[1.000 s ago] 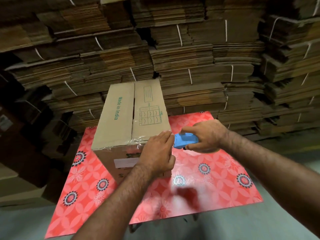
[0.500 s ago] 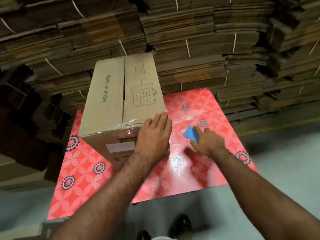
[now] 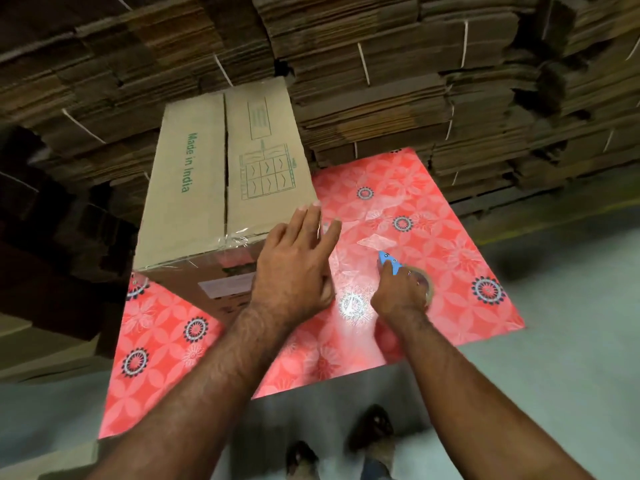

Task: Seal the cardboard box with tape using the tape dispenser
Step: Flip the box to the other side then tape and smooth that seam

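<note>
A brown cardboard box (image 3: 194, 188) printed "Made in India" stands on the left half of the red flowered table (image 3: 433, 216), its top flaps closed. Clear tape (image 3: 235, 239) crosses the near top edge at the seam. My left hand (image 3: 294, 268) lies flat with fingers spread against the box's near right corner. To the right, my right hand (image 3: 398, 294) grips the blue tape dispenser (image 3: 388, 261) with its tape roll (image 3: 424, 284), low on the tabletop and apart from the box.
Tall stacks of bundled flat cardboard (image 3: 381, 81) fill the wall behind the table. Grey floor (image 3: 554, 375) lies to the right and near side. My feet (image 3: 370, 431) show below the table's front edge. Dark boxes (image 3: 52, 237) sit at the left.
My right hand carried the dispenser away from the box's corner, down to the tabletop on the right. My left hand stayed on the box corner, its fingers flattening out. The camera tilted downward.
</note>
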